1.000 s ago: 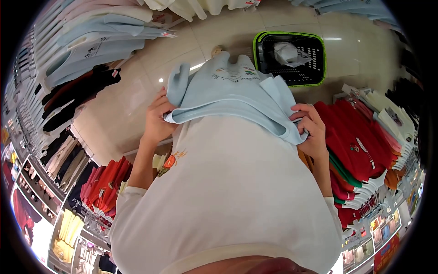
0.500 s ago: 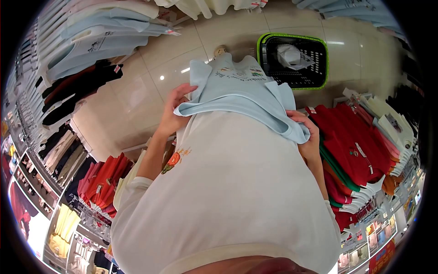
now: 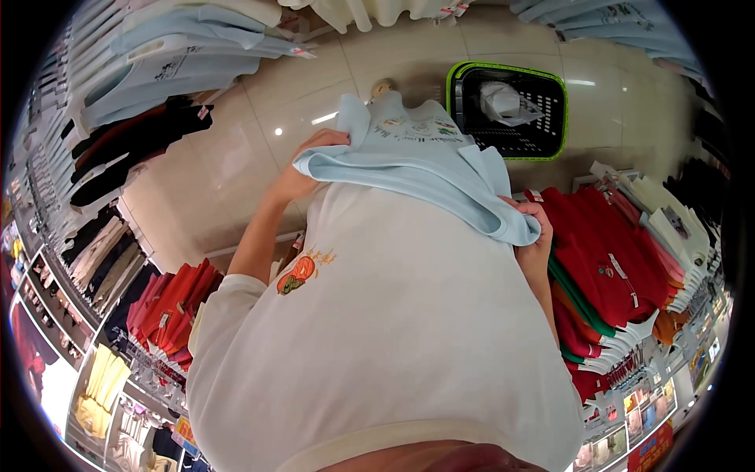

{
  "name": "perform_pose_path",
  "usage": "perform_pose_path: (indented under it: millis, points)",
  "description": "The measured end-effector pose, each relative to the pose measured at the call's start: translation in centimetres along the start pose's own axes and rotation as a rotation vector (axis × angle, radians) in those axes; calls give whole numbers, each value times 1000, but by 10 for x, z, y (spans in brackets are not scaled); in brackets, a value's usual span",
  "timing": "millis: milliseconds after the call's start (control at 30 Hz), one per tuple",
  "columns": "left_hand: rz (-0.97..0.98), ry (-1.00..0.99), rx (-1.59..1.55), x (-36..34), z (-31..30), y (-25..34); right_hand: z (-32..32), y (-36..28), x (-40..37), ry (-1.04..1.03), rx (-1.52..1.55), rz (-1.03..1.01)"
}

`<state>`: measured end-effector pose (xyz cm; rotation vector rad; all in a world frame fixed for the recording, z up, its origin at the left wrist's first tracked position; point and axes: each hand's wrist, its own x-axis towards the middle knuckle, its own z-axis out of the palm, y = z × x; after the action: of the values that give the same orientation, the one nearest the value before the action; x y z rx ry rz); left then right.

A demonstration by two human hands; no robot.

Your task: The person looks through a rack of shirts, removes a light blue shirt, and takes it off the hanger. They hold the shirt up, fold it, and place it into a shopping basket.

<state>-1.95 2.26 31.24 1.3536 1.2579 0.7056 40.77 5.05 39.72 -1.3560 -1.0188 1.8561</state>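
A light blue T-shirt with small coloured prints and dark lettering hangs in front of my body, its hem turned towards me. My left hand grips the hem at the left corner, thumb and fingers closed on the fabric. At the opposite corner my right hand pinches the hem, fingers curled round the cloth. Between the hands the hem sags in a loose, wavy fold against the white shirt I wear. The shirt's far end drops towards the floor, partly hidden by its own folds.
A black shopping basket with a green rim stands on the tiled floor, a clear plastic bag inside. Racks hold red shirts on the right, more red garments at left, and blue and black shirts at upper left.
My left hand has shifted slightly up, its fingers further over the hem. The right corner has moved a little right, and the shirt's hem is tilted more.
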Motion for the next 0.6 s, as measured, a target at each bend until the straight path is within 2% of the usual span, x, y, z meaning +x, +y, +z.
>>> perform_pose_path:
  millis: [33,133,233,333,433,600]
  points:
    - [-67,4,-104,-2,-1,5,0,1,0,2,1,-17]
    - [-134,-21,-97,-12,-10,15,0,3,-3,11,-11,-67]
    - [-81,28,-152,-23,-20,9,0,4,-4,9,-32,-99]
    - [-120,64,-170,-23,-26,15,-4,7,-4,-4,-67,-115]
    - [-57,-13,-181,-19,-22,24,-4,5,-2,-10,-90,-104]
    - [-129,111,-390,-13,-16,2,-3,-2,3,73,-174,-107]
